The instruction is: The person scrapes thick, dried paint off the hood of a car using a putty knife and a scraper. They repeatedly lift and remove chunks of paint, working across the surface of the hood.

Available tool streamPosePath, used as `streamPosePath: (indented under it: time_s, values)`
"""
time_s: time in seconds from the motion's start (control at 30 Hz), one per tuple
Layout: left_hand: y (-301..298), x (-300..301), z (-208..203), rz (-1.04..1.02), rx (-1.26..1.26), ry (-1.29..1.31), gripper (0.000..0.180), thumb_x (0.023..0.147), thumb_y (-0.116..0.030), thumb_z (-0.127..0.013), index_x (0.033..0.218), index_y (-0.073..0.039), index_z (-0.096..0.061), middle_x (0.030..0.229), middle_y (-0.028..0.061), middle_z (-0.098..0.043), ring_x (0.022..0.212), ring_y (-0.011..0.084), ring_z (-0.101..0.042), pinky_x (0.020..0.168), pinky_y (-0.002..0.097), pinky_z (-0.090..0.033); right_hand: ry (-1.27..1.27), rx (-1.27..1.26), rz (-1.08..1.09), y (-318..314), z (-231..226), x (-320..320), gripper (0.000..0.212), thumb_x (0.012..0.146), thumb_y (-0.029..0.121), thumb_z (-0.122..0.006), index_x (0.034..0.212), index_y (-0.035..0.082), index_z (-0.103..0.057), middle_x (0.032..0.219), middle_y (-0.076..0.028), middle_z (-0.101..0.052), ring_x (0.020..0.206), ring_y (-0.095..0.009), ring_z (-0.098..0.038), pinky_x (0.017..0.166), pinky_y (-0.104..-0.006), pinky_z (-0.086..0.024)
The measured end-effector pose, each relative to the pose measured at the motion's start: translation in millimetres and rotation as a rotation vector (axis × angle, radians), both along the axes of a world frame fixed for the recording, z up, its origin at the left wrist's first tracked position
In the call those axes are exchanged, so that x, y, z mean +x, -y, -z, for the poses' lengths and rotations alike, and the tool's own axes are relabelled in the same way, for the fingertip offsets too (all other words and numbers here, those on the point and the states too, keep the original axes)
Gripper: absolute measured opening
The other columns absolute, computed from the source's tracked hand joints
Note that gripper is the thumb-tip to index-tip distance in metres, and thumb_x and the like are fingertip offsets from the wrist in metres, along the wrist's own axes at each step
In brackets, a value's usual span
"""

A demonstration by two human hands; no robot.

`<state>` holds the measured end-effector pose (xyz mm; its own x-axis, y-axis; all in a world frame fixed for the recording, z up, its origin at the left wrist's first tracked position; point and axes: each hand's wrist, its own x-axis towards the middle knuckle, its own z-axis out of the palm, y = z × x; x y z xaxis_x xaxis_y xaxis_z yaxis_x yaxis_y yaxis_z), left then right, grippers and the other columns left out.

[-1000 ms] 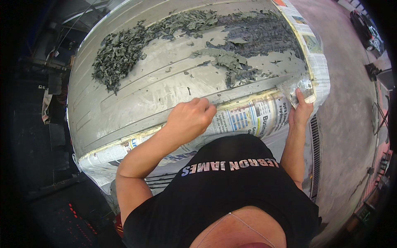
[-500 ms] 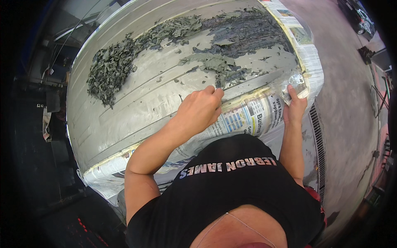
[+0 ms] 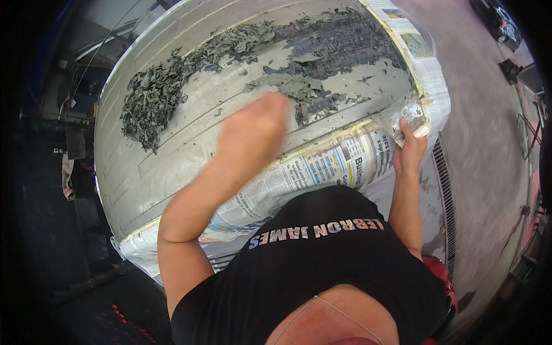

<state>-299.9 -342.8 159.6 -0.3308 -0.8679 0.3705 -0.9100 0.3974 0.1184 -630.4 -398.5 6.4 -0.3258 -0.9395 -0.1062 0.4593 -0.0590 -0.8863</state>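
Observation:
A ridged grey metal panel [image 3: 167,167], like a vehicle roof, spreads out before me. Loose dark paint flakes [image 3: 152,98] are heaped on its left and run along its far side. A dark coating [image 3: 345,46] still covers the far right part, and a curled patch of peeled paint [image 3: 293,86] lies mid-panel. My left hand [image 3: 253,129], blurred, is above the panel just left of that patch; its fingers look curled in, and whatever they hold is hidden. At the near right corner my right hand [image 3: 409,154] grips a shiny, clear plastic container [image 3: 411,118], thumb on top.
Newspaper sheets [image 3: 330,164] fixed with yellowish tape mask the panel's near and right edges. A floor grate [image 3: 445,201] runs along the grey floor [image 3: 483,144] to my right. A dark car [image 3: 497,26] stands far right. Dark equipment lines the left side.
My left hand has swept left, away from the near end of the peeled patch, and its elbow has shifted outward. My right hand keeps its place on the clear container.

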Motion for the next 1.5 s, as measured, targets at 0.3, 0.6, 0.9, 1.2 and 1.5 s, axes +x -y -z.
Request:
streamPosePath:
  time_s: [0.3, 0.6, 0.9, 1.2, 1.5]
  values:
    - [-31.4, -1.4, 8.5, 0.001, 0.378, -0.147, 0.026, 0.084, -0.011, -0.076, 0.099, -0.003, -0.056, 0.091, 0.0166, -0.063, 0.078, 0.0394, -0.068, 0.068, 0.0485, -0.055, 0.05, 0.03, -0.007, 1.2, -0.7, 1.3, 0.049, 0.093, -0.005, -0.07, 0.139, -0.003, -0.054, 0.131, -0.012, -0.065, 0.115, -0.023, -0.066, 0.099, -0.0369, -0.053]
    - [-23.9, -22.9, 35.8, 0.122, 0.468, -0.054, 0.026, 0.084, -0.011, -0.074, 0.097, 0.0, -0.055, 0.093, 0.0179, -0.061, 0.082, 0.0403, -0.068, 0.07, 0.0494, -0.055, 0.017, 0.019, 0.027, 0.2, 0.8, -7.0, 0.051, 0.092, -0.005, -0.071, 0.14, -0.002, -0.053, 0.13, -0.012, -0.065, 0.115, -0.022, -0.065, 0.1, -0.0362, -0.053]
    - [-8.8, -21.4, 6.2, -0.122, 0.072, 0.032, 0.023, 0.084, -0.008, -0.075, 0.095, -0.003, -0.056, 0.087, 0.0151, -0.063, 0.08, 0.0374, -0.069, 0.067, 0.0472, -0.055, 0.002, 0.003, 0.022, -4.8, -2.9, -0.8, 0.051, 0.094, -0.001, -0.071, 0.141, -0.001, -0.052, 0.131, -0.012, -0.064, 0.115, -0.023, -0.065, 0.099, -0.0381, -0.053]
    - [-19.9, 31.5, -31.4, -0.293, 0.172, -0.37, 0.023, 0.081, -0.012, -0.082, 0.095, -0.002, -0.066, 0.086, 0.0163, -0.066, 0.076, 0.0363, -0.067, 0.069, 0.0435, -0.052, 0.043, 0.028, 0.033, -1.9, 0.8, -15.9, 0.055, 0.092, -0.004, -0.072, 0.143, -0.001, -0.051, 0.131, -0.012, -0.064, 0.117, -0.024, -0.064, 0.099, -0.0371, -0.054]
    - [-75.0, 21.0, 11.3, -0.153, 0.428, -0.354, 0.024, 0.078, -0.009, -0.083, 0.094, -0.002, -0.066, 0.086, 0.0141, -0.064, 0.075, 0.0356, -0.067, 0.066, 0.0424, -0.053, -0.016, 0.043, -0.026, 0.0, -4.4, -8.1, 0.051, 0.094, -0.001, -0.07, 0.142, -0.002, -0.052, 0.131, -0.013, -0.064, 0.116, -0.024, -0.065, 0.098, -0.0385, -0.056]
